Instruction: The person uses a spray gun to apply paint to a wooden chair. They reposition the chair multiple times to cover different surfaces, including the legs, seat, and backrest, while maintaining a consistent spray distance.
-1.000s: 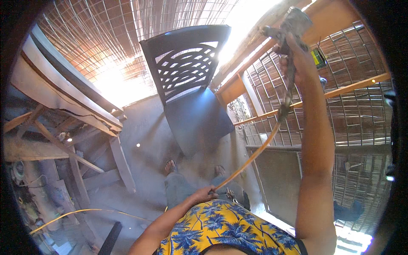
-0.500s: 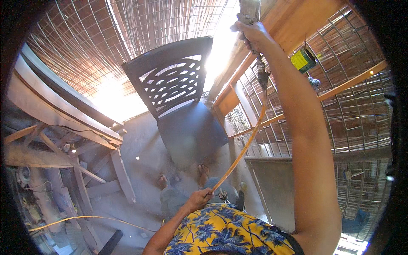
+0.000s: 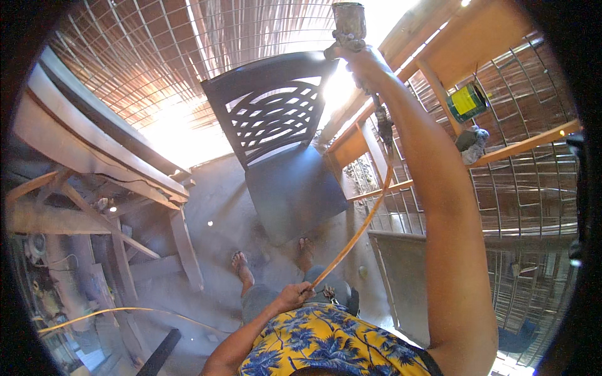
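Observation:
Held high at the far right of the chair's backrest, my right hand is wrapped round a spray gun with a stained metal cup on top. From the gun's base an orange hose curves down toward my waist. There my left hand is closed round that hose. A dark chair with a lattice backrest stands in front of me, its seat facing me. The gun's nozzle is close to the top right corner of the backrest, and haze hangs over the seat.
At left stands a wooden frame bench with braced legs. A green and yellow can and a crumpled rag sit on the right wall's wooden ledge. A yellow hose crosses the lower left, near a dark bar.
My right hand and the spray gun have moved slightly left and down, nearer the backrest's top corner. My left hand keeps its hold on the hose. The whole view has shifted a little.

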`<control>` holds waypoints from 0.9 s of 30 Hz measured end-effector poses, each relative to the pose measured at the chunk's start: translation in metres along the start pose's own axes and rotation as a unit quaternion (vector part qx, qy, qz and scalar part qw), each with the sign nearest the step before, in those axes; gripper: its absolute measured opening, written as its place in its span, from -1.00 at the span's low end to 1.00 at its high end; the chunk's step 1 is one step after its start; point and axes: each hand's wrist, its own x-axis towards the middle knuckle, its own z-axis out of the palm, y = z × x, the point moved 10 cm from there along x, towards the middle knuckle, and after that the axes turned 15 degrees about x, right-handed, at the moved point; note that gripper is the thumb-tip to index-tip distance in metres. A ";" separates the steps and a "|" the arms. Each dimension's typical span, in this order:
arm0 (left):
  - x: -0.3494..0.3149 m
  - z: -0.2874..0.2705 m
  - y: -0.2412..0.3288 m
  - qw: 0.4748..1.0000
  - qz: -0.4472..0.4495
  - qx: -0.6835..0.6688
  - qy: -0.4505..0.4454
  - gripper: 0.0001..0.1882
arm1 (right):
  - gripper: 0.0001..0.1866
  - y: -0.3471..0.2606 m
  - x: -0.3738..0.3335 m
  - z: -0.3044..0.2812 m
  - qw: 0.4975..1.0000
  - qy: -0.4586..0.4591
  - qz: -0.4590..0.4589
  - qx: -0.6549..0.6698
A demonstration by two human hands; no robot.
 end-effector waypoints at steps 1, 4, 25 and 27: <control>-0.002 -0.002 0.000 1.000 0.003 -0.001 0.006 -0.79 | -0.47 -0.002 -0.001 0.013 0.999 -0.017 -0.014 0.023; -0.007 -0.007 -0.001 1.000 0.004 -0.008 0.014 -0.79 | -0.52 -0.009 -0.003 0.043 0.995 -0.076 -0.038 0.053; -0.005 -0.006 -0.017 0.999 0.016 0.037 0.032 -0.69 | -0.64 -0.020 -0.027 0.095 0.987 -0.145 -0.010 0.068; -0.005 -0.005 -0.019 0.998 0.008 0.050 0.028 -0.68 | -0.65 -0.007 -0.015 0.076 0.987 -0.095 -0.036 0.125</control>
